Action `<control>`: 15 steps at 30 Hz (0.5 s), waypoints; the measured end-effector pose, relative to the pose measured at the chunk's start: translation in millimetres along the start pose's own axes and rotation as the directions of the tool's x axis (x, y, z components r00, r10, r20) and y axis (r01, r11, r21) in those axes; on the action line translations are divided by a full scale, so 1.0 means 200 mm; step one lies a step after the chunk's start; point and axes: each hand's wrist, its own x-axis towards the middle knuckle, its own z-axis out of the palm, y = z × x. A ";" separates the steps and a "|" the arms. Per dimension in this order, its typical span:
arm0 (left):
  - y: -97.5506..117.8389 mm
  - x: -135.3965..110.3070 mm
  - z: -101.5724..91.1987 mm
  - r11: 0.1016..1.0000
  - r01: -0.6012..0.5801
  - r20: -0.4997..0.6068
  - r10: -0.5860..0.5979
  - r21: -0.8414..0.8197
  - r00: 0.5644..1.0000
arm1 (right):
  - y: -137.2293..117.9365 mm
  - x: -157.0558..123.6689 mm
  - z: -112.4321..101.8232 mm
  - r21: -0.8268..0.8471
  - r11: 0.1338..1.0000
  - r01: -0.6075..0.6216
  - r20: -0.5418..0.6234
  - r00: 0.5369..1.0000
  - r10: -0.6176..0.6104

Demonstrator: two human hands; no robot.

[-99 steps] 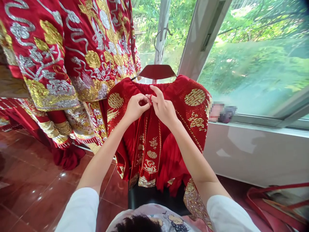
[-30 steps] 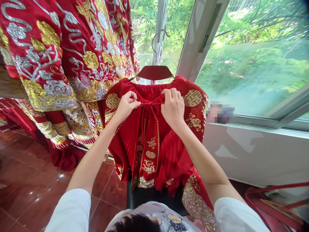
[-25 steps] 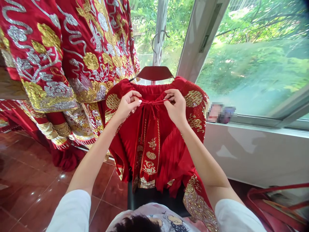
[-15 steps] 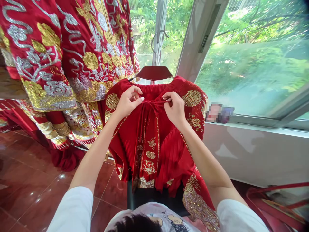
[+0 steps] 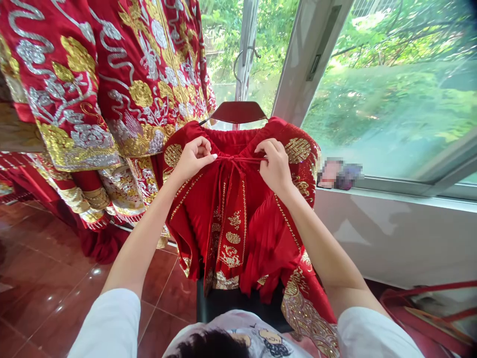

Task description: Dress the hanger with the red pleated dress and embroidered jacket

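A red garment (image 5: pixel 261 219) with gold embroidery and beaded edges hangs on a dark hanger (image 5: pixel 238 113) in front of me. Across its neckline runs a thin red drawstring (image 5: pixel 244 159), knotted near the middle, with loose ends hanging below the knot. My left hand (image 5: pixel 196 158) pinches the string on the left between thumb and finger. On the right, my right hand (image 5: pixel 275 163) is closed round the other side of the string. The string is stretched between both hands, just above the fabric.
Red jackets (image 5: pixel 149 89) with gold and silver embroidery hang at the left. A black seat (image 5: pixel 246 303) lies under the garment's lower part. Behind stand sliding windows (image 5: pixel 391 109). Blurred small items (image 5: pixel 339 174) sit on the sill. A red frame (image 5: pixel 428 308) is at lower right.
My hands have moved further apart, the left one leftward and the right one rightward. The string between them is drawn straighter, and the knot looks tighter.
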 end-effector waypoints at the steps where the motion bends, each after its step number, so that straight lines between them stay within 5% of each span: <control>1: 0.00 0.01 0.00 1.000 0.001 0.004 -0.001 -0.017 1.000 | 0.00 0.00 0.00 -0.005 1.000 0.002 0.002 1.000 -0.002; 9: -0.03 0.00 -0.07 0.959 -0.070 0.017 0.068 0.276 0.998 | 0.04 0.01 -0.05 0.027 0.999 -0.034 0.030 0.999 0.033; 13: 0.03 0.02 -0.15 0.899 -0.138 -0.103 0.197 0.416 0.975 | 0.04 0.07 -0.20 0.201 0.970 -0.138 0.202 0.975 0.097; 15: 0.07 0.07 -0.21 0.847 -0.173 -0.153 0.284 0.503 0.947 | 0.05 0.13 -0.29 0.218 0.959 -0.181 0.180 0.973 0.143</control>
